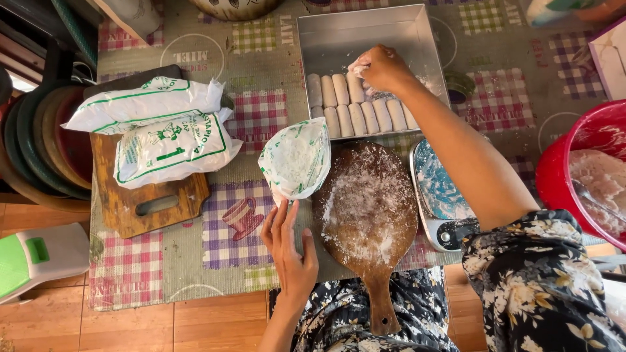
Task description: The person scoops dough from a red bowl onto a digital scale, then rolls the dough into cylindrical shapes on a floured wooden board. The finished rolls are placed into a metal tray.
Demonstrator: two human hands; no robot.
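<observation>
Right hand [383,67] over the rectangular grey metal tray [339,32], fingers curled and pinched on a pale floury dough roll [357,68] at the far end of the upper row. Roll directly under the fingertips, toward 9 o'clock from the knuckles; exact long axis hidden by the hand, though seemingly 12-to-6 like its neighbours. Upper row of 3 white dough cylinders [328,90] just left of the hand, long axes 12 to 6; lower row of about 6 [370,117] toward 6 o'clock, tilted slightly toward 11. Left hand [288,251] far nearer the open white plastic flour bag [297,160], lying flat on the checked cloth, fingers straight and close together, tips pointing to 12 and touching or almost touching the bag's lower edge. Round floured wooden paddle board [366,202] at 3 o'clock from the left hand, handle toward 6.
</observation>
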